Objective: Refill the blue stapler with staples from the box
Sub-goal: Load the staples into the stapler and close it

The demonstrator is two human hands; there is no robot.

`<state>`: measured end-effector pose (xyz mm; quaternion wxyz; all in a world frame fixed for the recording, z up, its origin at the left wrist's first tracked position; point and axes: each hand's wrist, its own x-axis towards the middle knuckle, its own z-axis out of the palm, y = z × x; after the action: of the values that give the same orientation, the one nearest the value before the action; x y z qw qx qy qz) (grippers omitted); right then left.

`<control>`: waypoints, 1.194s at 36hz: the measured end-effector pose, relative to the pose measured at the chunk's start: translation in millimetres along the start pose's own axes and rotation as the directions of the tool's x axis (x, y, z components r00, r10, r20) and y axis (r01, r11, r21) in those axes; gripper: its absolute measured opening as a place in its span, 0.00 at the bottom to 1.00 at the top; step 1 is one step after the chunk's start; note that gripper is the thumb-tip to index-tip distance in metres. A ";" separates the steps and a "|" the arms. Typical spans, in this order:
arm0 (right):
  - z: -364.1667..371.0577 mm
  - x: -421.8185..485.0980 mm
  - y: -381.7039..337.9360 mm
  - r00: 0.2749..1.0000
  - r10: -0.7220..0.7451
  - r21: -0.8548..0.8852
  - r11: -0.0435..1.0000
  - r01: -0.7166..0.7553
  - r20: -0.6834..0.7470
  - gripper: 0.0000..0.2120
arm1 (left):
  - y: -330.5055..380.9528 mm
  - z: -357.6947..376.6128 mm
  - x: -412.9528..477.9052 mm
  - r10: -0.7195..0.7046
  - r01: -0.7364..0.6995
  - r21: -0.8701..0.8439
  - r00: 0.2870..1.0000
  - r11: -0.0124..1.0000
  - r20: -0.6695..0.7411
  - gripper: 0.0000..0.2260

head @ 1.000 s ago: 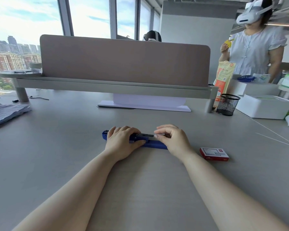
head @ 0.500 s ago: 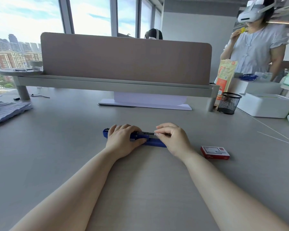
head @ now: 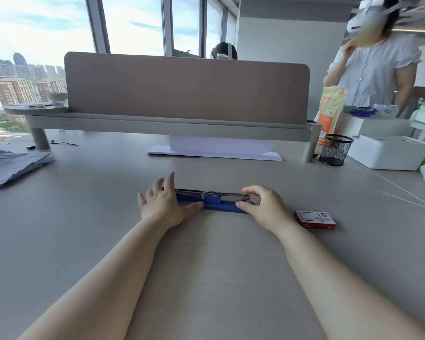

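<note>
The blue stapler (head: 215, 201) lies flat on the grey table, opened out, its metal staple rail showing along the top. My left hand (head: 163, 203) rests over its left end with the fingers spread and lifted, the thumb lying along the stapler's near edge. My right hand (head: 264, 206) pinches the stapler's right end between index finger and thumb. The red and white staple box (head: 314, 219) lies closed on the table just right of my right hand.
A black mesh pen cup (head: 335, 149) and a white box (head: 388, 154) stand at the back right, a folded cloth (head: 12, 168) at the left. A desk divider (head: 185, 88) on a raised shelf crosses the back. A person (head: 375, 67) stands at the far right.
My left hand has opened and lifted its fingers off the stapler, uncovering more of the metal rail. My right hand stays at the right end.
</note>
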<state>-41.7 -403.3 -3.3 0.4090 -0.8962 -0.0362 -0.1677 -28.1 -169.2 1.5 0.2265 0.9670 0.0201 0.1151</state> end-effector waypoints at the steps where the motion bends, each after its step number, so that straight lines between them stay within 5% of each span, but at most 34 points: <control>1: -0.3 0.1 0.7 0.999 0.001 -0.087 0.996 -0.004 -0.032 0.18 | -0.9 -1.4 -1.3 -0.053 0.053 -0.007 0.998 0.999 0.015 0.50; 5: -1.0 -1.7 -0.8 0.996 0.035 -0.295 0.954 -0.056 -0.077 0.19 | -1.0 -2.2 -3.3 -0.108 0.109 -0.011 0.994 0.994 0.028 0.52; 8: 0.8 -3.4 -3.6 0.999 0.035 -0.274 0.961 -0.044 -0.039 0.15 | -0.4 -2.5 -4.2 -0.091 0.092 -0.031 0.995 0.995 0.038 0.49; 11: 0.4 -3.3 -3.0 0.999 0.042 -0.224 0.973 -0.046 -0.023 0.11 | 1.6 -7.4 -2.8 -0.105 0.105 -0.242 0.994 0.965 0.010 0.44; 15: -1.3 -2.7 -1.5 0.999 0.053 -0.147 0.988 -0.050 0.013 0.07 | 8.4 -12.1 -2.6 -0.106 0.053 -0.607 0.993 0.793 -0.051 0.37; 19: 0.6 -1.3 -0.9 0.997 0.077 -0.156 0.985 -0.077 -0.007 0.08 | 21.3 -21.6 -6.7 -0.107 -0.094 -0.794 0.975 0.600 -0.197 0.32; 22: 1.3 -0.7 -2.3 0.996 0.090 -0.137 0.986 -0.091 -0.015 0.10 | 30.9 -27.8 -8.8 -0.092 -0.169 -0.925 0.973 0.341 -0.211 0.30; 24: 0.8 -1.0 -4.2 0.996 0.088 -0.114 0.990 -0.087 -0.001 0.07 | 34.6 -27.1 -11.1 -0.038 -0.191 -0.946 0.977 0.263 -0.208 0.28; 27: -1.1 -1.5 -6.5 0.998 0.066 -0.075 0.995 -0.065 0.018 0.04 | 38.5 -24.1 -18.0 0.081 -0.196 -0.921 0.981 0.337 -0.179 0.25; 31: -7.0 -4.4 -8.0 0.991 0.129 0.047 0.990 -0.130 0.018 0.24 | 40.0 -16.9 -22.0 0.228 -0.228 -0.849 0.965 0.476 -0.132 0.25; 36: -8.3 -4.3 -4.7 0.984 0.164 0.147 0.974 -0.172 0.063 0.30 | 41.8 -4.6 -26.4 0.421 -0.383 -0.560 0.904 0.735 -0.067 0.22; 43: -10.8 -5.8 -6.5 0.987 0.124 0.207 0.968 -0.142 0.100 0.26 | 35.7 3.9 -19.9 0.560 -0.554 -0.304 0.825 0.775 -0.077 0.22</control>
<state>-51.4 -406.7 6.0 0.5112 -0.8540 -0.0114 -0.0961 -47.0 -204.6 9.6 0.3327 0.8820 -0.2871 0.1701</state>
